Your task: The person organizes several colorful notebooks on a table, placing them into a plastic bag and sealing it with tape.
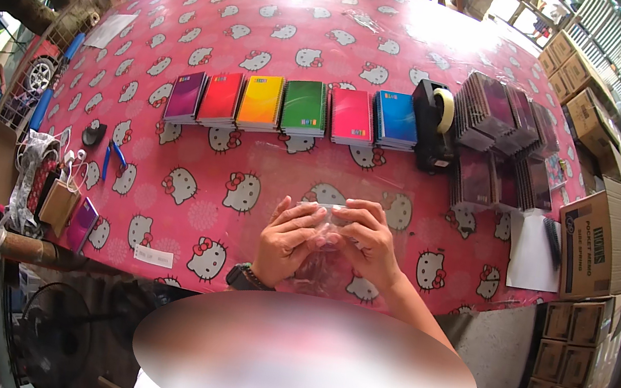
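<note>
"Pinching clear plastic wrap [321,261] with both sets of fingers: left hand [292,234] on one side, right hand [366,239] on the other!"

"Which is nearer?"

"Neither! It's right between them, both touching, and that's the relation that counts. Grips narrow, fingertips close together at its far edge."

"Long axis?"

"Crumpled, part hidden, so tough to call. It seems to run back toward the body, far edge lying crosswise, left to right."

"Pointing where?"

"Away from the body, that far edge faces the notebook row, well apart: green notebook [305,109] and pink notebook [353,115] roughly straight ahead, black tape dispenser [432,156] off to the right!"
</note>
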The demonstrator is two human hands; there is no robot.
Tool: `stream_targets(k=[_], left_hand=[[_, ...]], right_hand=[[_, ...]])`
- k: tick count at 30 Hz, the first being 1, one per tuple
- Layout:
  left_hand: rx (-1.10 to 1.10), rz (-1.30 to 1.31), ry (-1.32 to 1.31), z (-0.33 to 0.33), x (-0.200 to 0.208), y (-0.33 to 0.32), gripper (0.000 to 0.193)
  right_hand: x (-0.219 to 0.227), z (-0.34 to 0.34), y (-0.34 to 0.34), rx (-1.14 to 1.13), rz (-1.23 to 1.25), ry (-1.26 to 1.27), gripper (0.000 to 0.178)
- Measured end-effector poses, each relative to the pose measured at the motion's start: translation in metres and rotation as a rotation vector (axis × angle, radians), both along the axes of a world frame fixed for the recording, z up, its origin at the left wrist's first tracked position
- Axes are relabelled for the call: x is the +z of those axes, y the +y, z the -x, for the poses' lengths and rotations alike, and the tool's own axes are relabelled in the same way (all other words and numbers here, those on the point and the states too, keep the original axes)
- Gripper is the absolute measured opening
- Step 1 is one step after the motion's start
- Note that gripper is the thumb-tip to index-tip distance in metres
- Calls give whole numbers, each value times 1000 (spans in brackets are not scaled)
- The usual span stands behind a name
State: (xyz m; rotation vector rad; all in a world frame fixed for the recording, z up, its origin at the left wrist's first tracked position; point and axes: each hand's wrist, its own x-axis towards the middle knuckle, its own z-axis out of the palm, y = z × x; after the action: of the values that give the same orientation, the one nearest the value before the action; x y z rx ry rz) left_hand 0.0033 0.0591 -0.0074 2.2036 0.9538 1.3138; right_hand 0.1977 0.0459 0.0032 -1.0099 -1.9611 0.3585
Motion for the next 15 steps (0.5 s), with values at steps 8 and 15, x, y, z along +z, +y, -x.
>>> stream_targets(k=[8,15], left_hand=[[100,286,-256,-9,7,-2,47],[210,421,-360,-20,18,-3,77]], right_hand=[[10,13,-1,-139,118,155,23],[25,13,25,-113,481,144,26]])
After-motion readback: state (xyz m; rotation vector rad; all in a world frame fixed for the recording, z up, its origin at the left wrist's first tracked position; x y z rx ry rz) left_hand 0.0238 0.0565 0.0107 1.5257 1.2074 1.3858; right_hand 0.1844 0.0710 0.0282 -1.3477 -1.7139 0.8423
